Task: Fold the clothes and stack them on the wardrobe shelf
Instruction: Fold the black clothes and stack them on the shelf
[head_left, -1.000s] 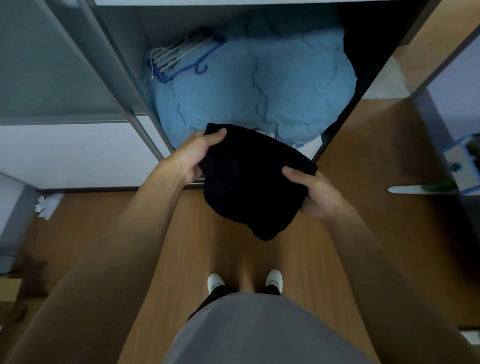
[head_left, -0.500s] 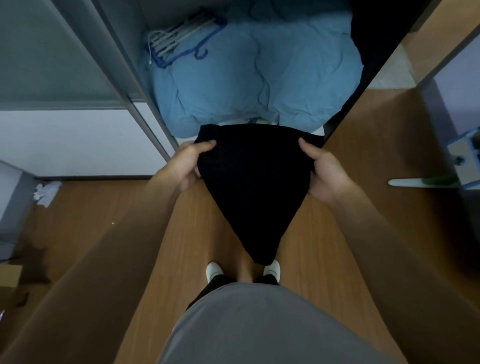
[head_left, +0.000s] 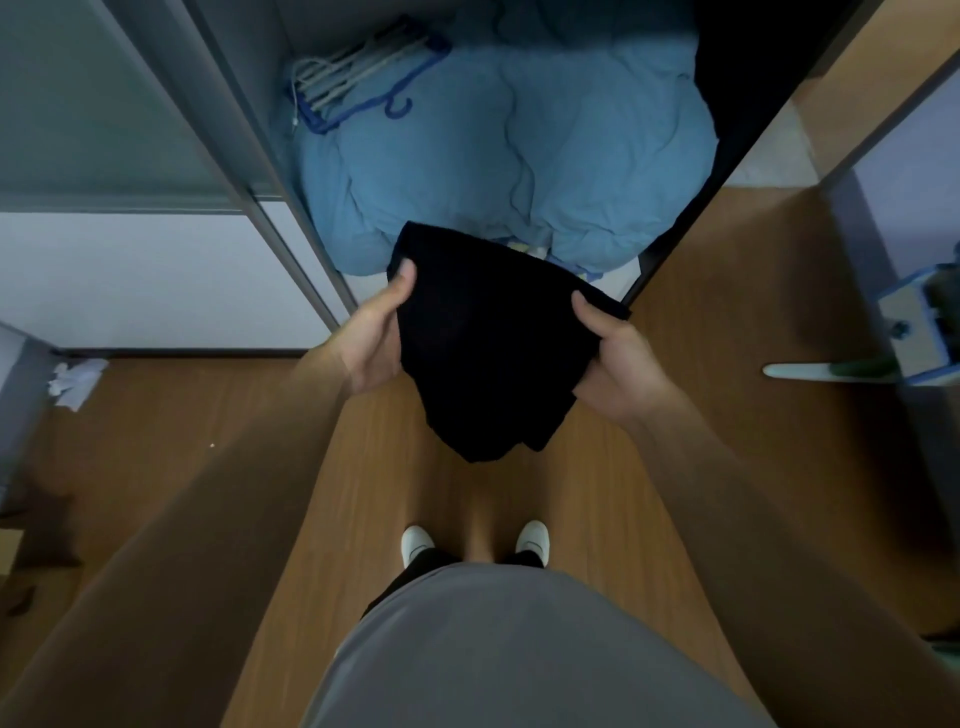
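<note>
Since half a second ago the black garment has been gathered up: its hanging point, which reached almost to the shoes, now ends well above them, and the cloth looks shorter and more bunched. The garment hangs in mid-air between both hands, in front of the open wardrobe, its far edge overlapping the near edge of a mound of blue bedding that fills the wardrobe's floor. The left hand grips the garment's left side, the thumb pressed on top of the cloth near the far corner and the fingers curled out of sight beneath it. The right hand pinches the right side in the same way, thumb on top and fingers hidden under the fabric, and sits slightly nearer than the left. A bundle of hangers, white ones with a blue one, lies on the far left of the bedding. Below the garment is a wooden floor, with the person's two white shoes near the bottom and a grey shirt nearest the camera. Crumpled white paper lies on the floor at the far left.
</note>
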